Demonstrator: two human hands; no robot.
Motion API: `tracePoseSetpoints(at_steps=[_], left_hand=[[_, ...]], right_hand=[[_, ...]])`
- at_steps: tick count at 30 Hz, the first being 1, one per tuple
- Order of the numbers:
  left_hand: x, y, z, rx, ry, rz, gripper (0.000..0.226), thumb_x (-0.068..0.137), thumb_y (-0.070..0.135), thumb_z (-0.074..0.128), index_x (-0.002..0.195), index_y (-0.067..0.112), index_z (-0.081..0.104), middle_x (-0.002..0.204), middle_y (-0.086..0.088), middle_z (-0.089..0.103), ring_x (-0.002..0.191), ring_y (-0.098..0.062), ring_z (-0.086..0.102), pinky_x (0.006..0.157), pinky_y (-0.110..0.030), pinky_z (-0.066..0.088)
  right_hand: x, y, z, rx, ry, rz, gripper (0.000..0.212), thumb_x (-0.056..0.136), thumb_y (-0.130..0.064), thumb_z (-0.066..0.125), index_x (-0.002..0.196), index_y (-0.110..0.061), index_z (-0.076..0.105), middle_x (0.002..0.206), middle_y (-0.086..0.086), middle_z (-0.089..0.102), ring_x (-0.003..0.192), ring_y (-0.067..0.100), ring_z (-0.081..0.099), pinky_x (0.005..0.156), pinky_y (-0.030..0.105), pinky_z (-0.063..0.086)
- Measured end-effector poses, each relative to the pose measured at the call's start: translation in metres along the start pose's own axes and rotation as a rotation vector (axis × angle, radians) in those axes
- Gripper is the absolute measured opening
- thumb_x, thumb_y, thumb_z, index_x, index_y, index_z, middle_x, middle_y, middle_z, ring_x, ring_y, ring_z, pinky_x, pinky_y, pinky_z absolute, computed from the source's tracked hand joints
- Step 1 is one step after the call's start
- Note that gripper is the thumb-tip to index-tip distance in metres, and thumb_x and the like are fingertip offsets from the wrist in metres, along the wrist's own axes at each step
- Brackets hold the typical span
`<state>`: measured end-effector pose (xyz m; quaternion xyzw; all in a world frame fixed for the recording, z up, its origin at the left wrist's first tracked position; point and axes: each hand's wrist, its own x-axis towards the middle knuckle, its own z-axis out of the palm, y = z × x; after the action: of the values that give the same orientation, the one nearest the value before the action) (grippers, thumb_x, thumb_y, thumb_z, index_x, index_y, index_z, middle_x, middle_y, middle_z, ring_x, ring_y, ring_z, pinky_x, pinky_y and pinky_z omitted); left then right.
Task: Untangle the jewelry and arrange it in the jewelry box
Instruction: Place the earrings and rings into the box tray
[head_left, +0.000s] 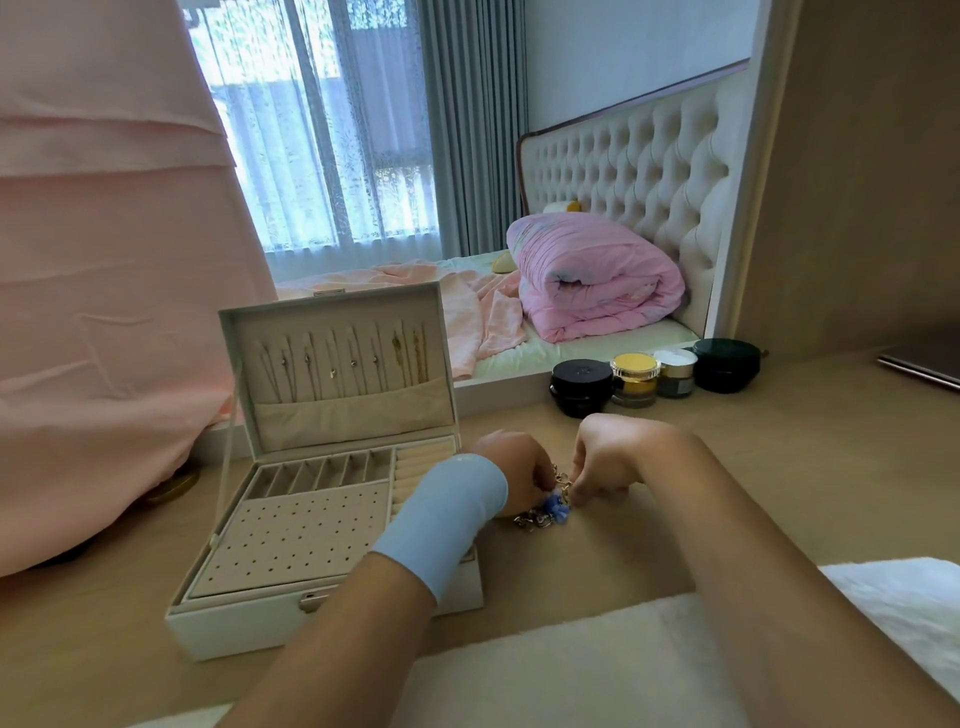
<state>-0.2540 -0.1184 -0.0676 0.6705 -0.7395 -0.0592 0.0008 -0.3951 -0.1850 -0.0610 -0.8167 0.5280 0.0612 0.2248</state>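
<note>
Your forearms reach forward over the table (753, 457), knuckles up, the left wrist in a blue band (447, 514) crossing the box's (234, 629) right corner. Just right of the box, your left hand (511, 475) and right hand (608, 462) meet, fingers curled down, pinching the tangled gold chain (550, 506), whose blue charm trails onto the table. Beyond, the box lid stands open and jars (634, 379) line the far edge.

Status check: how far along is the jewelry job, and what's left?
Done: several thin necklaces hang in the lid of the open white jewelry box. In hand: the left hand and right hand both pinch a bunched gold chain with blue charm on the wooden table beside the box. Left: freeing that chain and placing it; the tray's slotted compartments look empty.
</note>
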Motion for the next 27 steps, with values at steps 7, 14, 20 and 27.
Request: tracePoseSetpoints(at_steps=[7,14,20,27], left_hand=[[-0.012,-0.011,-0.011,-0.26,0.082,0.005,0.028,0.088,0.033,0.066,0.115,0.028,0.067,0.11,0.009,0.067,0.103,-0.013,0.061,0.093,-0.03,0.05],[-0.039,-0.045,-0.033,-0.613,0.26,-0.09,0.011,0.08,0.025,0.078,0.088,0.026,0.07,0.082,0.008,0.072,0.08,-0.008,0.068,0.078,-0.024,0.055],[-0.074,-0.075,-0.04,-0.789,0.286,-0.098,0.013,0.077,0.016,0.081,0.086,0.017,0.072,0.075,0.003,0.073,0.065,-0.005,0.064,0.07,-0.021,0.056],[-0.098,-0.098,-0.038,-0.579,0.283,-0.127,0.006,0.079,0.026,0.079,0.082,0.026,0.074,0.081,0.009,0.072,0.078,-0.004,0.066,0.075,-0.018,0.052]], right_hand=[[-0.018,-0.012,-0.014,0.101,0.017,-0.087,0.014,0.084,-0.022,0.077,0.093,-0.012,0.073,0.086,0.002,0.074,0.058,0.012,0.064,0.048,0.023,0.043],[-0.031,-0.042,-0.019,0.459,0.131,-0.349,0.011,0.086,-0.016,0.078,0.094,-0.012,0.072,0.084,0.005,0.077,0.061,0.014,0.071,0.045,0.022,0.046],[-0.036,-0.066,-0.004,0.612,0.126,-0.462,0.016,0.084,-0.015,0.08,0.099,-0.014,0.074,0.086,0.005,0.077,0.062,0.017,0.07,0.05,0.025,0.051],[-0.031,-0.093,0.02,0.462,0.22,-0.52,0.008,0.084,-0.022,0.081,0.091,-0.024,0.08,0.079,-0.006,0.076,0.055,0.01,0.064,0.06,0.027,0.058]])
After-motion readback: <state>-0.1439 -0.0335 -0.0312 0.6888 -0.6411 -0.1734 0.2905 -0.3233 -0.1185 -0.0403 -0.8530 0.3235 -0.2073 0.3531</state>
